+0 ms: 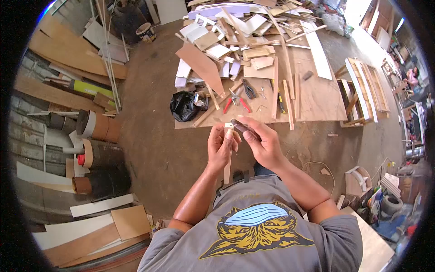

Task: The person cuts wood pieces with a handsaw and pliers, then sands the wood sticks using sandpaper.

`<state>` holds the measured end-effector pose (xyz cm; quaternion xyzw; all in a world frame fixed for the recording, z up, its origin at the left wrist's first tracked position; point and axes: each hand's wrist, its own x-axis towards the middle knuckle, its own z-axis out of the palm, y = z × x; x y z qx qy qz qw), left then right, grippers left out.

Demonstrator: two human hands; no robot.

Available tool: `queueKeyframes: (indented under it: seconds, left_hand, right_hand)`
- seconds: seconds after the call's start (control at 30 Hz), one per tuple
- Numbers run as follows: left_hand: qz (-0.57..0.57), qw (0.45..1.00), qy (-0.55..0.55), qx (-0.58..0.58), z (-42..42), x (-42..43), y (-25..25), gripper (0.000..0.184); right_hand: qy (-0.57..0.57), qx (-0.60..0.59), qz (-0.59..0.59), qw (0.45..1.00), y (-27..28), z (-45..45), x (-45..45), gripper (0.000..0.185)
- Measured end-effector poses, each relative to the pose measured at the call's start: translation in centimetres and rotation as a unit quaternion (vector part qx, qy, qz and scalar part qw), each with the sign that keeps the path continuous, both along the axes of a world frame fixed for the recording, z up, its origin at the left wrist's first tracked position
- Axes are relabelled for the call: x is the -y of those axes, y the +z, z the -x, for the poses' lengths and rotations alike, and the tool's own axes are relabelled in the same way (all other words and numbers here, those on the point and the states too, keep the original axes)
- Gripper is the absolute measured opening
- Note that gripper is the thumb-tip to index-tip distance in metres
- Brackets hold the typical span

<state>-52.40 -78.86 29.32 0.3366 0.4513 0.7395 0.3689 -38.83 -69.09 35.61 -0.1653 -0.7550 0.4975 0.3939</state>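
My left hand [221, 147] is closed around a narrow wooden strip [227, 168], which hangs down in front of my shirt with its top end between my fingers. My right hand [263, 141] grips a dark brown object [240, 125] and holds its tip against the top end of the strip. What exactly the dark object is, I cannot make out. Both hands are close together, just in front of the near edge of the wooden table [317, 111]. Red-handled pliers [236, 100] and dark pliers [249, 89] lie on the table beyond them.
Wood offcuts [253, 27] are heaped on the table, beside a black plastic bag [183, 106]. Rolls of material [102, 127] and boards [90, 226] line the left side. A wooden frame [362, 90] stands at the right. Another person [412, 76] is far off at the right edge.
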Motion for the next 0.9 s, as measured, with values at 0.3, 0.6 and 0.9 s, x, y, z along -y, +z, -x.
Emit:
queueKeyframes:
  seconds: [0.3,0.6,0.9]
  left_hand:
    - [-0.037,0.998,0.036,0.022,-3.4,-1.8,1.0,0.022]
    - [-0.007,0.995,0.069,0.073,-9.8,-8.2,2.2,0.023]
    - [0.089,0.986,0.072,0.120,-17.9,-14.5,3.9,0.021]
  right_hand:
    - [-0.076,-0.013,-0.040,0.996,-3.2,-3.3,1.1,0.038]
    - [-0.086,-0.015,-0.136,0.987,-2.4,-9.4,-4.3,0.038]
    - [-0.102,0.014,-0.186,0.977,-1.1,-17.7,-10.3,0.040]
